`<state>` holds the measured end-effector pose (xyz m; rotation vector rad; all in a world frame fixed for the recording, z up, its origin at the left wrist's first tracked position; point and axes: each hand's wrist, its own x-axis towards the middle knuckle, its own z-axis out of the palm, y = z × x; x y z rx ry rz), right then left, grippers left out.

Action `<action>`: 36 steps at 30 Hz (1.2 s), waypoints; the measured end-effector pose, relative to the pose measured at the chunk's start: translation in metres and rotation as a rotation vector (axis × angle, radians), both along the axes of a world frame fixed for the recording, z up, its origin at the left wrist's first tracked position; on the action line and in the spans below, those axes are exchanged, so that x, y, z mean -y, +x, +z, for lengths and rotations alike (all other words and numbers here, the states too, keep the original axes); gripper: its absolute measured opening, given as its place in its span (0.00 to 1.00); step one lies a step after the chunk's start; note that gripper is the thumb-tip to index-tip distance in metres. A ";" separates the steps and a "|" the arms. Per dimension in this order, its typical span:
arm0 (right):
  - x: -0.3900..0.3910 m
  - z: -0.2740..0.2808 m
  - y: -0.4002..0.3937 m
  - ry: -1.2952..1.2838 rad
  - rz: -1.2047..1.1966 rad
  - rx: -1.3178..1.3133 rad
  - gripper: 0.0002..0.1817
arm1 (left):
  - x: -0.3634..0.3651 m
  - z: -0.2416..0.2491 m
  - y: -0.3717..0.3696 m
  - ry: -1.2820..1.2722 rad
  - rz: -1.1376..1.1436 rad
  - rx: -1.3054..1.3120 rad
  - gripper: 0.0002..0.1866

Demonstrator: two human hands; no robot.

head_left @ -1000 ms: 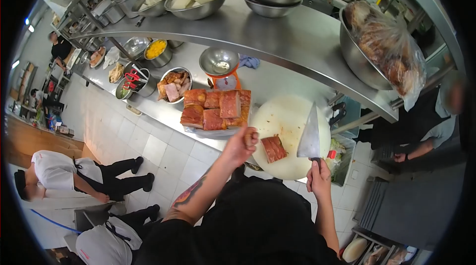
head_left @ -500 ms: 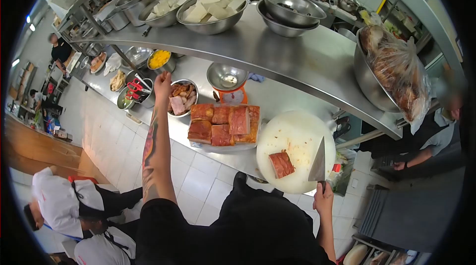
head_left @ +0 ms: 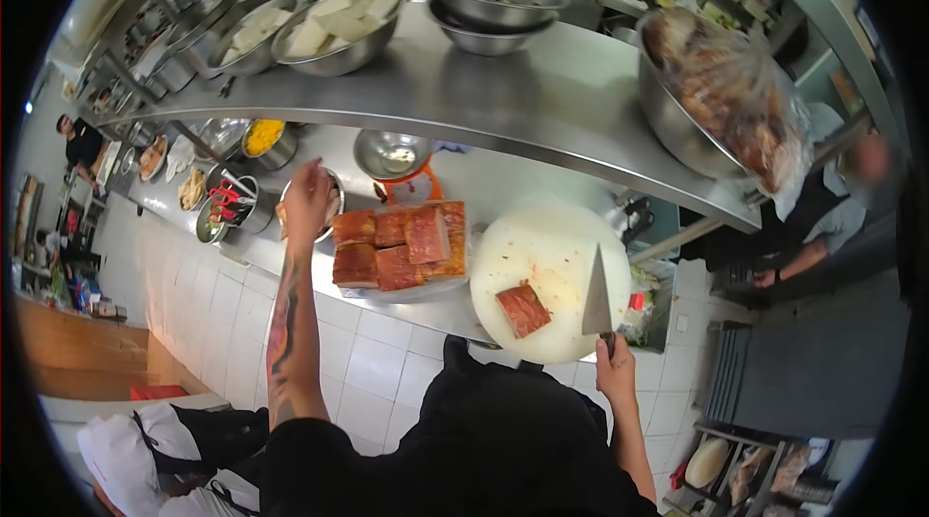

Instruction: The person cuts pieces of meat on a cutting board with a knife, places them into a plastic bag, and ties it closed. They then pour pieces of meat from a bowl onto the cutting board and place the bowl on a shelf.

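My right hand [head_left: 615,368] is wrapped round the handle of a broad-bladed kitchen knife [head_left: 597,299], its blade pointing away over the round white cutting board [head_left: 503,236]. On the board lies one piece of roast pork [head_left: 524,311] with browned skin. My left hand [head_left: 308,196] is above a metal bowl of cut meat [head_left: 336,200] and partly covers it; its fingers look loosely apart, with nothing visible in them. Between my hands, several slabs of roast pork [head_left: 397,244] are stacked beside the board.
An orange scale [head_left: 418,189] carries a steel bowl [head_left: 387,153]. Red-handled scissors [head_left: 228,196] stand in a container at left. A raised steel shelf [head_left: 406,96] holds bowls of white blocks [head_left: 344,26] and bagged meat [head_left: 726,82]. Co-workers stand at lower left [head_left: 145,449] and right [head_left: 823,227].
My left hand has drawn back from beside the pot of yellow pieces to above the meat bowl. The knife stays in my right hand. The whole view has shifted.
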<state>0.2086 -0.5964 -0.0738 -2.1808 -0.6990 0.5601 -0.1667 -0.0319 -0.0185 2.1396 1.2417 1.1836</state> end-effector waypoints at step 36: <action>-0.084 0.051 -0.006 0.068 0.391 0.230 0.15 | 0.285 -0.047 0.219 -0.090 -0.599 -0.518 0.30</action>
